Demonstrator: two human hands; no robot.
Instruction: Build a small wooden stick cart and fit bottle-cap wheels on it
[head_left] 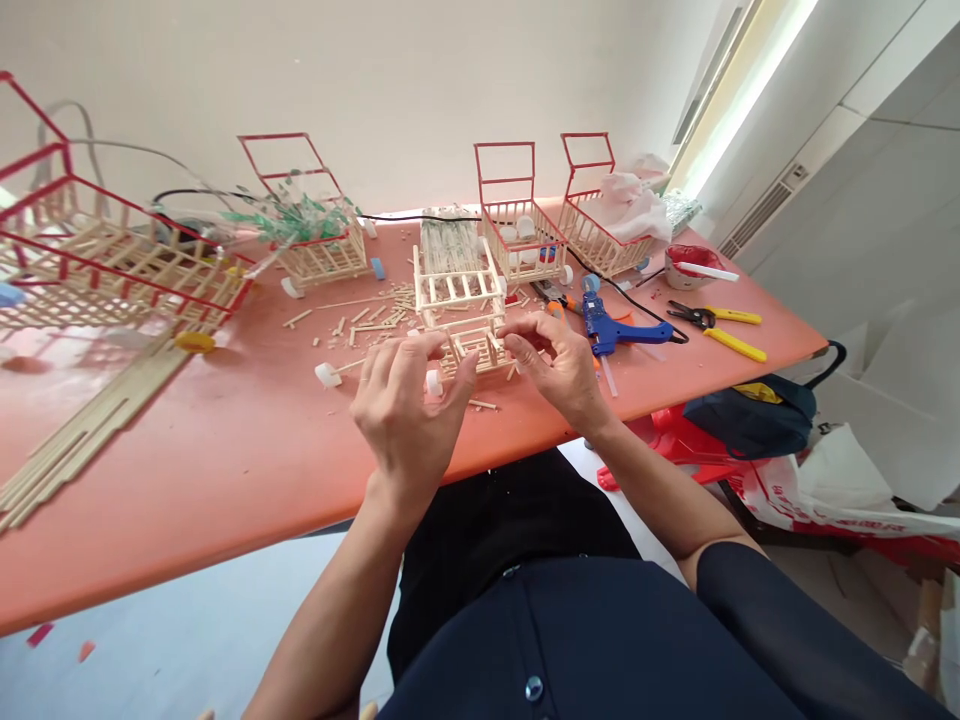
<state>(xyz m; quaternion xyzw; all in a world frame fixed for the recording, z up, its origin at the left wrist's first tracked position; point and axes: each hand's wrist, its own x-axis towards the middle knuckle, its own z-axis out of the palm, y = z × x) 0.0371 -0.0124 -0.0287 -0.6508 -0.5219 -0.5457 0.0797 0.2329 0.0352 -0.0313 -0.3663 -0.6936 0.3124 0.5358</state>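
Observation:
A small unpainted cart frame of thin wooden sticks (459,290) stands in front of me, with an upright handle part at its back. My left hand (405,400) is at its front left, thumb and forefinger apart, fingertips close to the frame; whether they touch it I cannot tell. A white wheel (433,382) shows between thumb and forefinger. On the other side, my right hand (559,365) has thumb and forefinger pinched at the frame's right corner, where the end of a short wooden stick (499,342) shows. Another white wheel (328,375) on a stick lies left of my left hand.
A blue glue gun (619,328) and yellow-handled pliers (731,335) lie to the right, near a bowl (694,265). Red-trimmed stick carts (517,235) line the wall. Cut stick pieces (375,318) are scattered mid-table; long wooden strips (90,430) lie left.

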